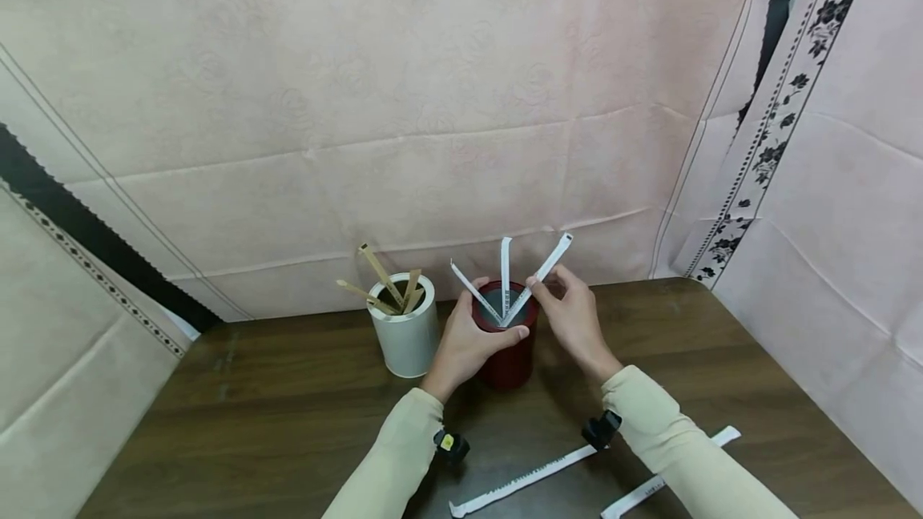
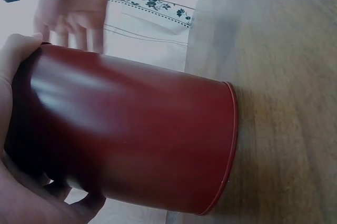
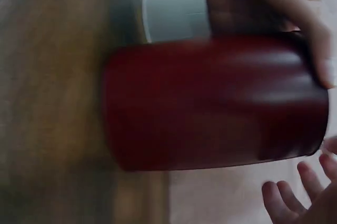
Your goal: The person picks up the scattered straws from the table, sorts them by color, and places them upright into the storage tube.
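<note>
A dark red cylindrical cup [image 1: 507,363] stands on the table, with three white strips [image 1: 505,263] fanned out of its mouth. My left hand [image 1: 465,343] grips this cup round its upper part, thumb along the near rim, fingers on the far side. The thumb and forefinger of my right hand [image 1: 573,315] pinch the rightmost white strip [image 1: 554,257], which leans right over the rim. In the right wrist view the other right fingers [image 3: 287,200] spread beside the cup. Two more white strips, one of them with dark ruler-like marks [image 1: 522,483], lie near me.
Just left of the red cup stands a white cup [image 1: 407,343] holding several tan strips [image 1: 382,275]. The other loose strip [image 1: 634,496] lies partly under my right forearm. Pale cloth [image 1: 433,102] hangs behind the brown wooden table [image 1: 252,423] and along its sides.
</note>
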Tool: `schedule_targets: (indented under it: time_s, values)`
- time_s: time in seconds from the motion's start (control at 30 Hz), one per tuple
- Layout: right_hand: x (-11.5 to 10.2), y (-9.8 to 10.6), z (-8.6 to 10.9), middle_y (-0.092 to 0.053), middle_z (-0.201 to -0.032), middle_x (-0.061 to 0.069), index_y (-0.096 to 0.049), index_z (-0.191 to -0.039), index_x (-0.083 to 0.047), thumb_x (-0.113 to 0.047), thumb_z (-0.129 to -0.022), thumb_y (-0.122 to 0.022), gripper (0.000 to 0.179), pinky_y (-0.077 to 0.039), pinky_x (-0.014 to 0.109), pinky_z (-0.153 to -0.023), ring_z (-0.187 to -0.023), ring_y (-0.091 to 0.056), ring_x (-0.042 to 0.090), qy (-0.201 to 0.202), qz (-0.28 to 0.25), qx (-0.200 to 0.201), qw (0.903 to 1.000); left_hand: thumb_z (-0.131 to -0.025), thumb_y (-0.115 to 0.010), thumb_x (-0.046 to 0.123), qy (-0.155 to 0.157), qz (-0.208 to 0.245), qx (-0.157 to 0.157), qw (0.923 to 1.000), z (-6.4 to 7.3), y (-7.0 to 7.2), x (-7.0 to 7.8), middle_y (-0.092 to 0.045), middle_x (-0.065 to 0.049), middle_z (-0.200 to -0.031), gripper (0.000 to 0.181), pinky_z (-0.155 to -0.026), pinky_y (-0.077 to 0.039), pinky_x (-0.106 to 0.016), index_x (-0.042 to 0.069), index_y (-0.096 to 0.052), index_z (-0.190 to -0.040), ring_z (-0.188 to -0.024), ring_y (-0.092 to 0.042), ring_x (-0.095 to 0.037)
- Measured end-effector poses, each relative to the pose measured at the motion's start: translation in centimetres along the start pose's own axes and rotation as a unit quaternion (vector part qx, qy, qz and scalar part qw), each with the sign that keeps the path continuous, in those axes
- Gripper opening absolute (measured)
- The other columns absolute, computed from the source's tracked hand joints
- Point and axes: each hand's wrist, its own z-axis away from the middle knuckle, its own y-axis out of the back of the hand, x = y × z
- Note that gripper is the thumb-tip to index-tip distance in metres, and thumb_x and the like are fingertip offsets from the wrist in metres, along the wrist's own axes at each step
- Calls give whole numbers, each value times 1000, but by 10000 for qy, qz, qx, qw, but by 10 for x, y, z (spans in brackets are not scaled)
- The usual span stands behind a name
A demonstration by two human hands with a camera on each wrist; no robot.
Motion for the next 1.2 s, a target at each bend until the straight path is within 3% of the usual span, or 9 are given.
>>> schedule_targets:
  time_s: [0.2, 0.33, 0.43, 0.53, 0.67, 0.8, 0.9, 1.07, 1.2]
  values:
    - [12, 12, 2, -68, -108, 9, -66, -109, -11, -46, -93, -67, 38, -52, 41, -87, -101, -63, 24, -241, 384, -671, 9967, -70, -86, 51, -2, 6, -21, 10000, -1, -1, -1, -52, -2, -136, 97, -95, -50, -47, 24, -36, -149, -117, -55, -22]
    - [10, 48, 3, -66, -112, 14, -62, -116, -5, -44, -98, -60, 43, -58, 37, -77, -95, -67, 24, -292, 421, -1037, 9933, -69, -87, 51, -4, -18, -13, 10000, -1, -3, 2, -51, -2, -137, 97, -97, -49, -49, 26, -36, -148, -118, -54, -23]
    - [9, 81, 0, -66, -108, 18, -60, -116, 0, -36, -101, -58, 39, -59, 36, -76, -92, -68, 23, -207, 260, -1620, 9862, -69, -87, 51, 2, -20, 6, 10000, -1, -4, 3, -52, -1, -136, 97, -96, -49, -50, 27, -36, -148, -118, -54, -23]
    - [11, 115, 2, -68, -103, 17, -59, -115, 1, -26, -102, -58, 30, -59, 36, -76, -87, -69, 23, -143, 32, -2537, 9672, -68, -87, 51, 15, -20, 37, 10000, -1, -3, 2, -52, 0, -136, 96, -96, -50, -50, 28, -37, -147, -118, -54, -23]
    - [28, 147, 18, -69, -99, 15, -59, -116, -2, -14, -101, -58, 20, -58, 37, -72, -78, -68, 25, -26, -161, -3800, 9248, -68, -88, 50, 33, 13, 41, 10000, -1, -2, 1, -51, 0, -137, 97, -95, -50, -51, 27, -38, -147, -118, -54, -23]
    - [51, 159, 48, -70, -96, 9, -63, -112, -7, -11, -98, -62, 15, -56, 32, -71, -80, -66, 20, 402, -67, -4619, 8860, -68, -88, 50, 49, 6, -28, 10000, -2, 0, 1, -51, 0, -137, 98, -95, -50, -52, 25, -37, -148, -119, -53, -24]
    - [65, 162, 70, -68, -94, -2, -67, -109, -14, -18, -94, -69, 16, -54, 27, -69, -82, -63, 9, 732, 486, -4834, 8710, -69, -88, 49, 48, 5, -53, 10000, -3, 1, 3, -51, -1, -136, 98, -96, -50, -52, 25, -36, -148, -119, -53, -24]
    - [75, 164, 95, -58, -93, -22, -66, -103, -32, -37, -85, -78, 22, -45, 23, -61, -82, -54, -3, 1212, 1997, -4796, 8458, -69, -89, 48, 81, 28, -29, 10000, -2, 0, 3, -52, -1, -134, 97, -96, -49, -51, 26, -37, -148, -119, -53, -24]
    - [81, 164, 106, -51, -87, -25, -62, -94, -38, -27, -84, -79, 23, -39, 20, -56, -76, -49, -7, 1852, 2484, -4612, 8315, -68, -89, 49, 97, 26, 3, 9999, -1, 0, 2, -52, -3, -135, 98, -97, -49, -51, 26, -37, -148, -118, -54, -24]
